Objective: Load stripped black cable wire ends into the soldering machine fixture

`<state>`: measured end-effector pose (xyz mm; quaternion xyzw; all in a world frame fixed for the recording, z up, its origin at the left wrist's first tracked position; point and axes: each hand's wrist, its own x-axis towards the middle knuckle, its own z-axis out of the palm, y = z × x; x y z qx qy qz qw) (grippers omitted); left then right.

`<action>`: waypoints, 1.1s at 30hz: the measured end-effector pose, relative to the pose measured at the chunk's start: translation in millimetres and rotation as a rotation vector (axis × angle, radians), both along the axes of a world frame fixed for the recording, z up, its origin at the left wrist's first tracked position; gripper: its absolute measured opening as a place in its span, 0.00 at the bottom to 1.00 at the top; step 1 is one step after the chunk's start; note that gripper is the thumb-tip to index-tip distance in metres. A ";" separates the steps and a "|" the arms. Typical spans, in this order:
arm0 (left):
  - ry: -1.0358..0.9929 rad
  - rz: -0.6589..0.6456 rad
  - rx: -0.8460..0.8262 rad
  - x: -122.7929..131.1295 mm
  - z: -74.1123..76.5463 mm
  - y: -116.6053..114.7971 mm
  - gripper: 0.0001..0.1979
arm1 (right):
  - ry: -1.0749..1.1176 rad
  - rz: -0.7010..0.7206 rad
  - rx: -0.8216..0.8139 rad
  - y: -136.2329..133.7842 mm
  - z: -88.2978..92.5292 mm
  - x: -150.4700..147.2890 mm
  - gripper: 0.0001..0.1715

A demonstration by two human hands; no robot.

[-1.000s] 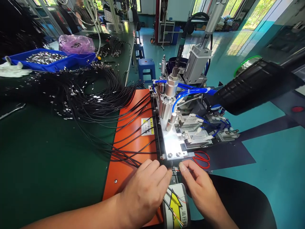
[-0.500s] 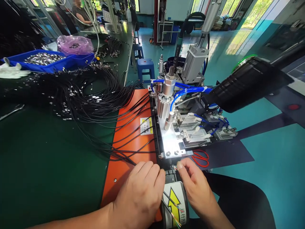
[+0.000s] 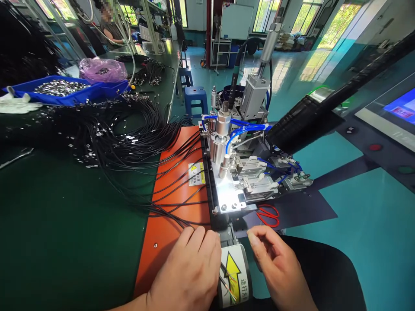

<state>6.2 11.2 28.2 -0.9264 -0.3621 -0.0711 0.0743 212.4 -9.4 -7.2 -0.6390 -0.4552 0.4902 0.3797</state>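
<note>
My left hand is closed around several black cables at the near end of the orange panel. Below its fingers, stripped cable ends with thin coloured wires stick out over a white label with a yellow arrow. To the right of that label, my right hand is raised, thumb and forefinger tips together, with nothing visible between them. Just ahead of both hands is the narrow metal feed slot of the machine.
Bundled black cables cover the green bench at left, near a blue tray of metal parts. Red-handled scissors lie right of the machine. A black tubular lamp hangs above. A person sits far back.
My right hand has drawn back to the right, away from the feed slot where it was pinching wire ends. My left hand keeps its grip. The view has tilted up slightly and turned right.
</note>
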 end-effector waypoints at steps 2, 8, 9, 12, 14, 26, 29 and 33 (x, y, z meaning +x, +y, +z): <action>-0.053 -0.020 -0.008 -0.8 1.6 1.7 0.12 | -0.021 -0.040 0.020 0.1 5.4 -2.0 0.16; -0.362 -0.165 -0.038 -3.0 0.4 12.0 0.14 | -0.076 -0.069 -0.003 -1.9 9.0 0.3 0.17; -0.401 -0.203 -0.048 -2.3 -1.1 14.3 0.14 | -0.083 -0.065 -0.011 -2.5 8.8 1.2 0.17; -0.457 -0.251 -0.066 0.9 -8.1 19.7 0.14 | -0.090 -0.057 -0.009 -3.6 8.5 3.6 0.17; -0.466 -0.233 -0.076 3.1 -14.4 21.5 0.12 | -0.092 -0.054 0.009 -4.1 7.2 5.5 0.16; -0.507 -0.149 -0.189 9.4 -25.2 23.4 0.10 | -0.378 0.066 0.374 -14.0 -2.4 13.0 0.10; -0.507 -0.145 -0.189 9.8 -24.6 23.5 0.10 | -0.409 0.077 0.428 -14.4 -0.5 8.5 0.13; -0.515 -0.132 -0.197 10.2 -25.1 22.9 0.10 | -0.419 0.043 0.465 -17.8 -2.1 2.8 0.16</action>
